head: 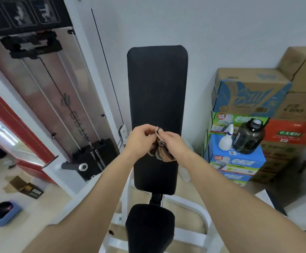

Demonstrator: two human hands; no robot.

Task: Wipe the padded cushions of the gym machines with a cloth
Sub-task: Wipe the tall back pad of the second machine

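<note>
Fingers of both the left hand [140, 138] and right hand [173, 143] pinch a bunched brown cloth [160, 149] at mid-frame, held before the long black back pad [157, 84]. She seems to be refolding it; next, the cloth must be pressed flat against the pad.

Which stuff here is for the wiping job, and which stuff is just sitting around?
For the job:
cloth, bunched between the left hand and right hand
long back pad
small seat pad

Just lying about:
cardboard boxes
white spray bottle and dark jug, standing untouched on the boxes
weight stack
</note>
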